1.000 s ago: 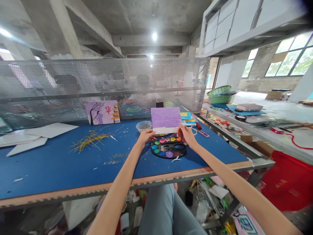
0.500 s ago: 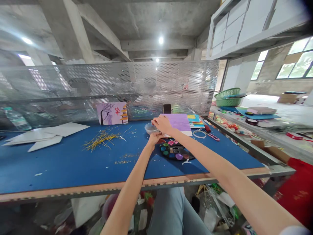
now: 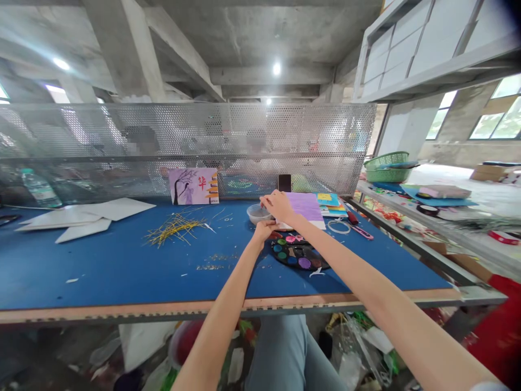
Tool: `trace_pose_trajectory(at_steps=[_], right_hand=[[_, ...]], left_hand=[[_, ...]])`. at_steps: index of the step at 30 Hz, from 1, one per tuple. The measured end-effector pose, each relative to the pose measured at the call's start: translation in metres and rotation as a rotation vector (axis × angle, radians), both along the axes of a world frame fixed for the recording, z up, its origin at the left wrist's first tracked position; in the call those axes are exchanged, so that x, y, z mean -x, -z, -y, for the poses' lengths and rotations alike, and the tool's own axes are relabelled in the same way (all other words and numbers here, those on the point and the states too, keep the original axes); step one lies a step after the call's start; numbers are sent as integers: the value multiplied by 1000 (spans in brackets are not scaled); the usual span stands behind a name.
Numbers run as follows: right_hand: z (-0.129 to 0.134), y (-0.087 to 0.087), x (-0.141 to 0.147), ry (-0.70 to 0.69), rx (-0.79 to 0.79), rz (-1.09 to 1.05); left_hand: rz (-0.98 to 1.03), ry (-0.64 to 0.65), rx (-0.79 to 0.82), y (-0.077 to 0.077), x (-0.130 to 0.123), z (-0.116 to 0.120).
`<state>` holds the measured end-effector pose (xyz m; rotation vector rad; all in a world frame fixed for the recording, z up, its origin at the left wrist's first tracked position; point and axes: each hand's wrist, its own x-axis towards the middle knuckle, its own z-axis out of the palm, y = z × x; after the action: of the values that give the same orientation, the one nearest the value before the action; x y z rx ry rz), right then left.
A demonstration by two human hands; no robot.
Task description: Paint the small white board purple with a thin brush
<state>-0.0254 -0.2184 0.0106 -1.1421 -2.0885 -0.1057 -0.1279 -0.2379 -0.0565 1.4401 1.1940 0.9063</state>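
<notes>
A small clear plastic bowl (image 3: 255, 216) stands near the back of the blue table. My right hand (image 3: 277, 206) is over its right rim, fingers pinched together and pointing down into it; whatever they hold is hidden. Just below, my left hand (image 3: 264, 229) is at the bowl's front right side with its fingers closed, and I cannot make out what is in them. Behind my right wrist rests a purple-painted sheet (image 3: 307, 209) with a white lower edge. A black paint palette (image 3: 291, 258) with several colour wells lies in front, partly under my right forearm.
Yellow thin sticks (image 3: 174, 229) lie in a loose heap to the left, with white boards (image 3: 87, 214) beyond. A purple painted picture (image 3: 188, 190) leans on the perforated metal screen (image 3: 232, 130). A pink cutter (image 3: 363, 232) and a clear ring (image 3: 338, 226) are at right.
The whole view has shifted slightly, so things appear farther right. Both hands stay at the bowl in nearly the same pose.
</notes>
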Motion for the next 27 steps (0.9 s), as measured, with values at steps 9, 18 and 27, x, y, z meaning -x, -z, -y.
trace_pose_trajectory(at_steps=[9, 18, 27], right_hand=[[39, 11, -99, -160, 212, -826], [82, 53, -114, -250, 479, -763], [89, 57, -112, -245, 501, -683]], left_hand=[[12, -13, -3, -3, -3, -2], [-16, -23, -46, -2, -7, -6], [-6, -16, -63, -2, -6, -4]])
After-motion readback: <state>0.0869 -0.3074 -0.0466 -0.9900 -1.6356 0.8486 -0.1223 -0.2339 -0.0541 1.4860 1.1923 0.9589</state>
